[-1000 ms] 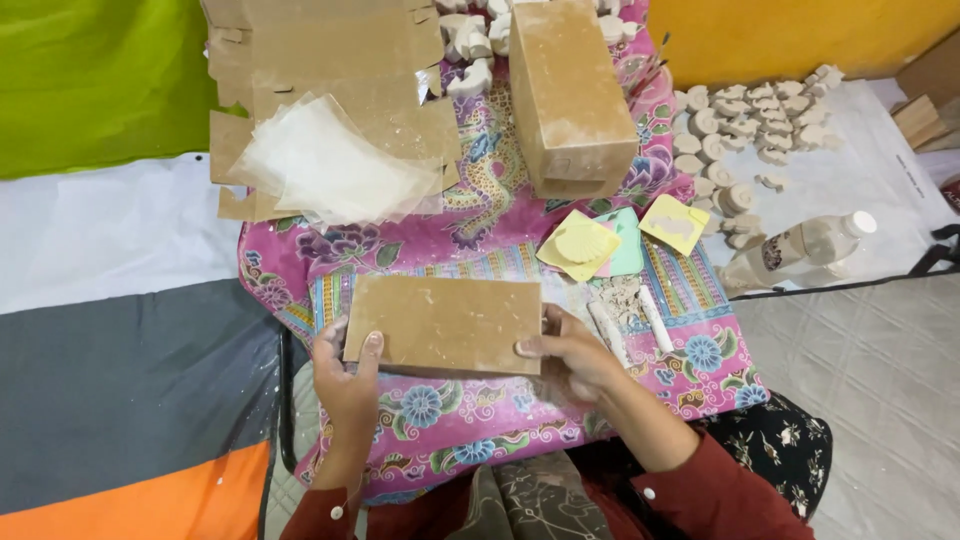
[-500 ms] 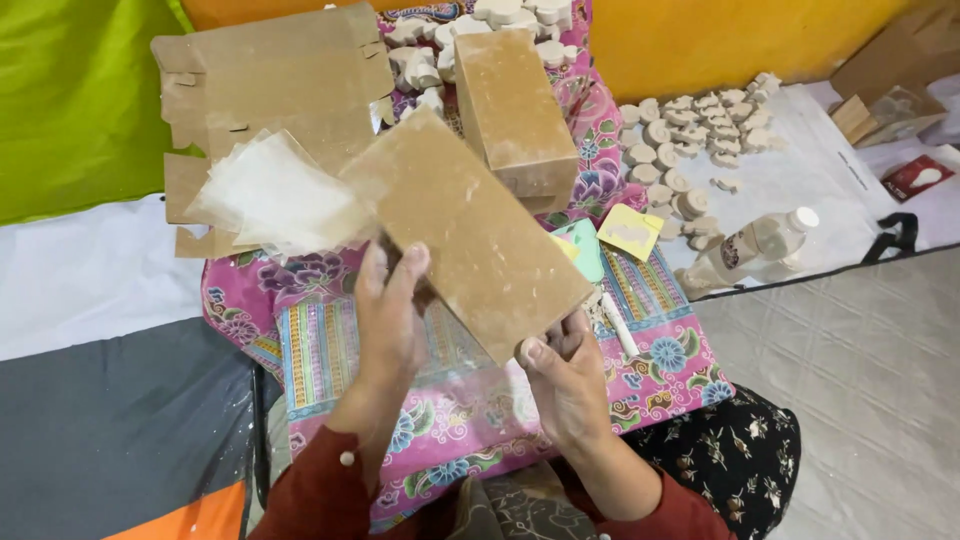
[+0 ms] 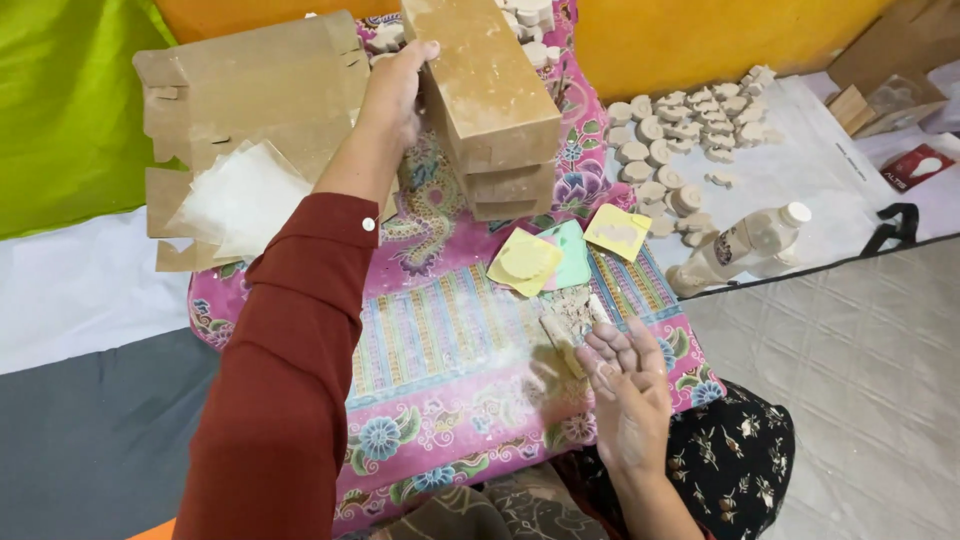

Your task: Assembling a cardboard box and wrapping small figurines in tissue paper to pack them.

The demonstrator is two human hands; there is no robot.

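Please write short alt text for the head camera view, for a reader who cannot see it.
A person's left hand rests on the top brown box of a stack on a pink patterned cloth. The right hand hovers open and empty nearer the body, beside yellow and green cards.

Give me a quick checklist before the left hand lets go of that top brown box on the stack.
1. Left hand on top brown box: ok.
2. Top box square on the lower boxes: not ok, it overhangs.
3. Right hand free: ok, open and empty.
4. Coloured pads out from under the stack: ok.
5. Plastic bottle away from the stack: ok.
6. Stack's far side: cannot tell.
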